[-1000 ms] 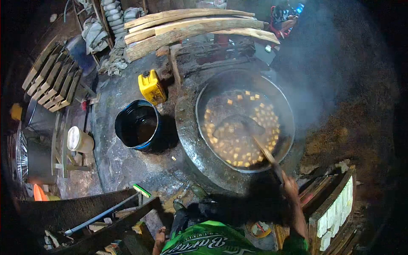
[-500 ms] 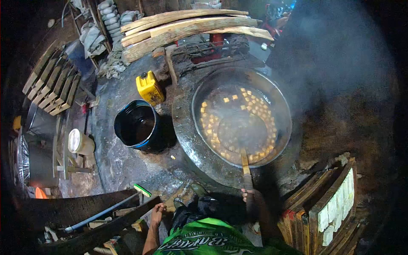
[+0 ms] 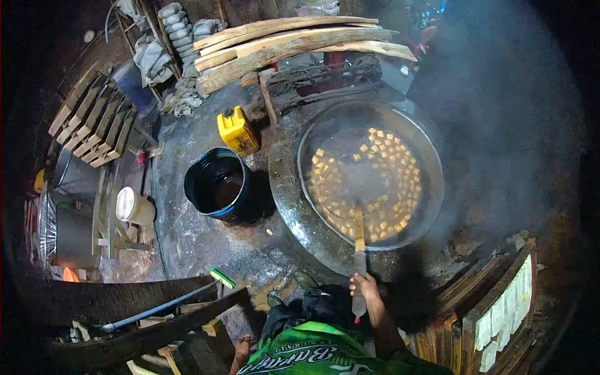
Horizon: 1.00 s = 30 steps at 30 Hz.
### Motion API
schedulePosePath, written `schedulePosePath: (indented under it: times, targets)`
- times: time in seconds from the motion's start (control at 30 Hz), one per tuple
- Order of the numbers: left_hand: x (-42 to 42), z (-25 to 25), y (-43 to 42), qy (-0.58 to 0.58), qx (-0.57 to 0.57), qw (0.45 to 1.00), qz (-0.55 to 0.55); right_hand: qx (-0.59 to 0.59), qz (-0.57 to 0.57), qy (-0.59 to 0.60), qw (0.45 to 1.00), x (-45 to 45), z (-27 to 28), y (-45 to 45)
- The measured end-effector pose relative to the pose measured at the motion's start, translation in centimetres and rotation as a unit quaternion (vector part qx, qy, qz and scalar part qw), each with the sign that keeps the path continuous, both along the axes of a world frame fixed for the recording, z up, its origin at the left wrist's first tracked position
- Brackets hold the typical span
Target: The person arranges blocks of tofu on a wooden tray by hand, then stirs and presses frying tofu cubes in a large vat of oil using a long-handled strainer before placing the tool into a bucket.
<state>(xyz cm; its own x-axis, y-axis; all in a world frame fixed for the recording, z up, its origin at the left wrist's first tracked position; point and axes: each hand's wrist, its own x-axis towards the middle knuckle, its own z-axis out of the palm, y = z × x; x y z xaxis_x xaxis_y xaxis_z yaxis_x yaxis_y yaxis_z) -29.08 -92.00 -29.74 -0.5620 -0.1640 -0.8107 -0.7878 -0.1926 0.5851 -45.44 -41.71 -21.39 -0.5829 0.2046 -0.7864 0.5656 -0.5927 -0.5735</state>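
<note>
My right hand (image 3: 364, 286) is wrapped round the handle of a long skimmer (image 3: 359, 240), just below the pan's near rim. The skimmer's round head is under the dark liquid in a large round pan (image 3: 432, 187). Many pale yellow cubes (image 3: 397, 150) float in the liquid, mostly along the right and near sides. Low at the left of my green shirt is my left hand (image 3: 244, 344), near a dark wooden beam (image 3: 187, 331); its fingers are too small and dim to make out.
An open dark drum (image 3: 219, 184) and a yellow jerrycan (image 3: 237, 132) stand left of the pan. Long planks (image 3: 294, 47) lie behind it. Wooden trays with white blocks (image 3: 505, 312) lean at the right. A white bucket (image 3: 135, 207) is further left. Steam drifts at the upper right.
The skimmer has swung from reaching up-left to pointing nearly straight away from me, its head now submerged. My right hand has moved left and lower. My left hand rose, then dropped again.
</note>
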Motion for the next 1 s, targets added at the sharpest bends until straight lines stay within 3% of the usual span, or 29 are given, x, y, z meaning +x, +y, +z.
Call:
schedulePosePath:
  times: [0.07, 0.13, 0.27, 0.3, 0.33, 0.43, 0.53, 0.6, 0.7, 0.8, 0.93, 1.0]
  targets:
    - [-0.1, -0.3, 0.9, 0.059, -0.006, 0.998, -0.023, -0.009, -0.009, -0.001, 1.000, -1.0, -1.2, 0.1]
    - [-3.1, 2.0, 2.4, -0.146, -0.080, 0.985, -0.046, -0.029, 0.062, 0.039, 0.997, -3.3, -3.8, 1.1]
    - [-7.4, 2.1, 1.5, 0.000, -0.048, 0.992, -0.114, 0.034, 0.044, 0.000, 0.998, -10.4, -2.7, 2.1]
    - [-9.2, 4.7, 2.9, -0.062, -0.093, 0.992, -0.063, 0.027, 0.037, 0.004, 0.999, -10.5, -2.6, 1.9]
    - [-10.6, 6.3, 3.8, -0.044, -0.112, 0.992, -0.043, 0.063, 0.034, 0.026, 0.997, -10.7, -2.5, 1.7]
    - [-12.1, 5.7, 2.5, 0.106, -0.105, 0.983, -0.109, 0.102, 0.006, 0.045, 0.994, -10.4, -1.2, 0.0]
    - [-11.9, 5.6, 2.8, 0.049, -0.125, 0.984, -0.114, 0.122, -0.019, 0.032, 0.992, -11.2, -0.5, -1.2]
    - [-11.7, 6.6, 3.9, 0.000, -0.137, 0.983, -0.119, 0.042, -0.049, 0.077, 0.995, -12.7, -0.6, -0.8]
    - [-11.6, 6.6, 4.4, -0.046, -0.109, 0.985, -0.127, 0.001, -0.024, 0.073, 0.997, -15.9, -6.3, 0.8]
    - [-11.3, 6.0, 3.8, -0.074, -0.107, 0.983, -0.127, 0.071, -0.016, 0.018, 0.997, -18.7, -4.5, 2.4]
    - [-10.5, 5.2, 1.1, -0.040, -0.079, 0.992, -0.095, -0.002, -0.071, 0.024, 0.997, -16.3, -2.1, 3.8]
    - [-10.0, 4.3, 0.2, -0.045, -0.070, 0.991, -0.101, -0.034, -0.163, 0.109, 0.980, -13.1, -0.9, 3.3]
